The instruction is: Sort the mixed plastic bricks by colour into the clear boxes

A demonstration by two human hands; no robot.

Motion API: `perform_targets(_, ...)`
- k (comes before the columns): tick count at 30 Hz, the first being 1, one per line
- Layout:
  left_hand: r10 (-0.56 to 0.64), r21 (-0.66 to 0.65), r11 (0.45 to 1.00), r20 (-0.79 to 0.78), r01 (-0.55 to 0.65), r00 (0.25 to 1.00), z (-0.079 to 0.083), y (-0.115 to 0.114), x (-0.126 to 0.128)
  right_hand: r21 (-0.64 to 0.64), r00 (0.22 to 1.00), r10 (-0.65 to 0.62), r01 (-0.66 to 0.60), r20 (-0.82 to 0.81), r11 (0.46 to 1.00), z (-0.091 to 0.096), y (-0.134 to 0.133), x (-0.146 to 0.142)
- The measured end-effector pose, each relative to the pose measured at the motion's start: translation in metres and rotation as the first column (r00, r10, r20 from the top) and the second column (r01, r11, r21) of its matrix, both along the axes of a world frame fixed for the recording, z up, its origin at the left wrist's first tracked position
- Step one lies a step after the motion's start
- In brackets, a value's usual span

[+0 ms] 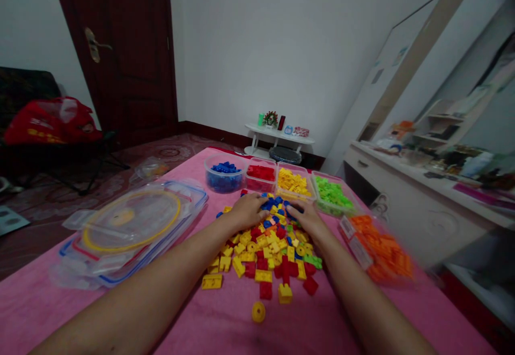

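Observation:
A mixed heap of toy building bricks (261,253), mostly yellow with red, blue and some green, lies on the pink cloth. My left hand (248,210) rests at the far left of the heap, thumb and fingers apart, pointing inward. Facing it from the far right side is my right hand (304,215), its fingers spread over the bricks. Between the two hands sits a cluster of blue bricks (274,204). Some fingertips are partly hidden among the pieces. A round yellow piece (258,312) lies alone near me.
Behind the heap stand a round tub of blue bricks (225,178) and boxes of red (260,175), yellow (293,182) and green bricks (333,193). Orange bricks (380,250) fill a clear container at right. Stacked plastic lids (137,226) lie at left.

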State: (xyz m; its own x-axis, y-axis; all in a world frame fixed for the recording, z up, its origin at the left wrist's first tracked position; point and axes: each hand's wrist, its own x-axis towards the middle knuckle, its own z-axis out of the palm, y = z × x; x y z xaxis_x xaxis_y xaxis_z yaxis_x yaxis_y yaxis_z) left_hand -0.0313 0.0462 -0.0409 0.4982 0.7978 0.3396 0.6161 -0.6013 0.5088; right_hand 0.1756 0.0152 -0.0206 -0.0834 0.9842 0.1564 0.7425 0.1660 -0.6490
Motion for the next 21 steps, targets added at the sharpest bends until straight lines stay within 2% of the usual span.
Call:
perform_targets(2,-0.001,0.012,1.000,-0.020,0.001,1.000,-0.002,0.002,-0.001,-0.058,0.980,0.105,-0.116,-0.170,0.992,0.018,-0.009,0.004)
perform_targets(4,-0.010,0.010,1.000,-0.002,0.010,1.000,-0.003,0.003,-0.003,-0.044,0.979,0.113,-0.123,-0.172,0.991,0.037,-0.018,0.016)
perform_targets(7,-0.014,-0.009,1.000,0.070,0.015,0.997,-0.002,0.002,-0.004,-0.049,0.989,0.024,-0.017,0.143,0.999,0.056,-0.030,0.045)
perform_targets(9,-0.002,-0.039,0.999,0.117,0.007,0.993,-0.001,0.001,-0.004,-0.125,0.912,-0.032,0.091,0.409,0.988,0.060,-0.038,0.060)
perform_targets(12,0.013,-0.076,0.997,0.135,-0.003,0.991,0.001,-0.001,-0.003,-0.200,0.747,-0.025,0.210,0.664,0.957,0.058,-0.050,0.065)
perform_targets(16,-0.007,0.008,1.000,0.002,0.007,1.000,0.001,-0.001,-0.003,-0.166,0.592,0.011,0.207,0.806,0.964,0.044,-0.055,0.053)
perform_targets(19,0.013,0.085,0.996,-0.182,0.003,0.983,0.001,0.000,-0.003,-0.138,0.608,-0.009,0.195,0.794,0.971,0.032,-0.048,0.049)
perform_targets(21,0.038,0.119,0.993,-0.250,-0.009,0.967,0.000,0.000,-0.002,-0.151,0.686,-0.005,0.168,0.727,0.974,0.028,-0.043,0.046)
